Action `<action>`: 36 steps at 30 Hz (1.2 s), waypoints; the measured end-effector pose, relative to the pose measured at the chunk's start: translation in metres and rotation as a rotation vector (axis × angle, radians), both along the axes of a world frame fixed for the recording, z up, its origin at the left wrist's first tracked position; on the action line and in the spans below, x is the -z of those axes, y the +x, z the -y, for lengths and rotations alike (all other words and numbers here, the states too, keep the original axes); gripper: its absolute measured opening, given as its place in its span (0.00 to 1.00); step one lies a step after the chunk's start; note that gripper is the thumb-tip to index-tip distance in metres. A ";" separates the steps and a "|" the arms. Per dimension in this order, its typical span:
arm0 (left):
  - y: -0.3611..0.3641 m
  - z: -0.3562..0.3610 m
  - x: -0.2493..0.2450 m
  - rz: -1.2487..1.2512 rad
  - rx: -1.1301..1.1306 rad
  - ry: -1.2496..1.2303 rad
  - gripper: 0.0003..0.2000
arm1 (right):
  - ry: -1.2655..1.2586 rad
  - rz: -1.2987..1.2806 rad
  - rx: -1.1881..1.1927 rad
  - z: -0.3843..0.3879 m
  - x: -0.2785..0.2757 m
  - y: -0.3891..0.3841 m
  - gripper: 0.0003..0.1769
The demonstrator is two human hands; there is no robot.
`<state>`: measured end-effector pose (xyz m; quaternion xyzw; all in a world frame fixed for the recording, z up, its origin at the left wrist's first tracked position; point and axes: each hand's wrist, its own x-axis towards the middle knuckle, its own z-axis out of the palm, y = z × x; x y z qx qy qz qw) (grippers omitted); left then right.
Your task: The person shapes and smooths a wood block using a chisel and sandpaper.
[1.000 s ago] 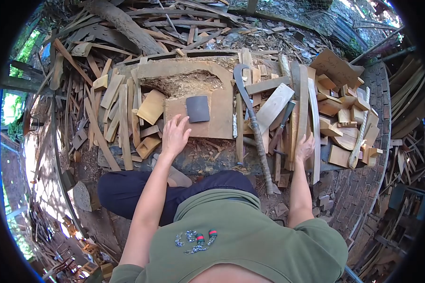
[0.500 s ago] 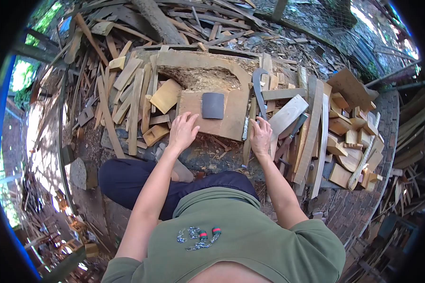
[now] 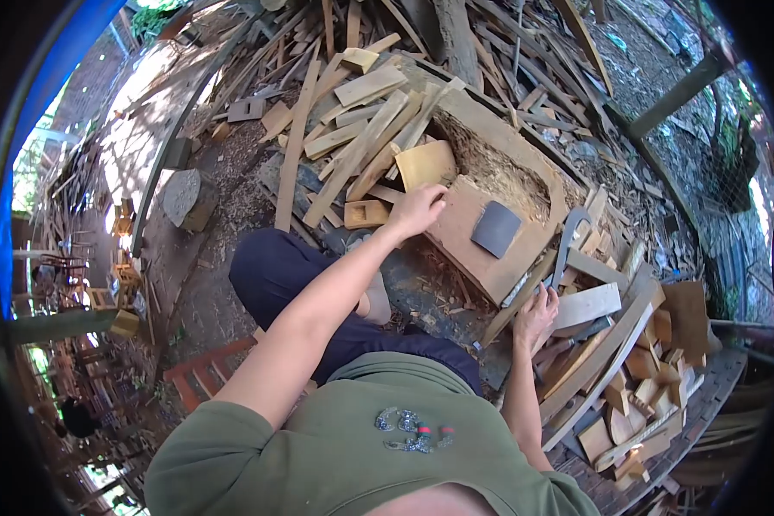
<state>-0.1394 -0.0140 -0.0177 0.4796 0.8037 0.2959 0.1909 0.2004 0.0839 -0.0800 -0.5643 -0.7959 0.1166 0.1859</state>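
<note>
My left hand (image 3: 420,209) is at the near left corner of a thick wooden block (image 3: 463,225), fingers loosely bent and apart, nothing visible in them. Just beyond its fingertips lies a yellowish wood piece (image 3: 426,166). A curved dark grey sheet (image 3: 496,230), like sandpaper, rests on top of the block. On the right, my right hand (image 3: 537,320) is beside the lower end of a dark hook-shaped tool (image 3: 564,245). Its fingers are half bent and slightly apart; I see no clear grip on the tool.
Wood strips (image 3: 365,146) are heaped left of the block. A pale board (image 3: 586,308) and small offcuts (image 3: 632,404) lie to the right. Behind the block is a rough hollow (image 3: 503,176) in a larger timber. A log stump (image 3: 187,199) stands at far left.
The view has turned left, so the block and tool appear further right and tilted. My left hand has shifted toward the yellowish wood piece. My right hand stays beside the tool.
</note>
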 end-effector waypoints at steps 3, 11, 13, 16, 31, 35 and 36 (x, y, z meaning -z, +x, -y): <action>-0.022 0.015 0.027 0.084 -0.244 0.024 0.13 | 0.009 -0.145 -0.120 0.000 -0.018 -0.040 0.21; -0.073 0.045 0.045 -0.044 -0.634 -0.141 0.23 | 0.164 -0.156 -0.606 0.026 -0.074 -0.176 0.26; -0.084 0.048 0.041 -0.151 -0.664 -0.191 0.26 | 0.146 -0.135 -0.758 0.030 -0.066 -0.195 0.25; -0.102 0.056 0.042 -0.259 -0.703 -0.314 0.33 | 0.098 -0.043 -0.840 0.034 -0.058 -0.208 0.23; -0.178 0.079 0.070 -0.056 -0.577 -0.253 0.30 | 0.027 0.019 -0.798 0.033 -0.058 -0.214 0.24; -0.199 0.072 0.048 -0.052 -0.529 -0.208 0.29 | 0.016 0.027 -0.797 0.034 -0.057 -0.214 0.24; -0.202 0.072 0.037 -0.100 -0.539 -0.241 0.28 | 0.021 0.026 -0.802 0.034 -0.057 -0.214 0.25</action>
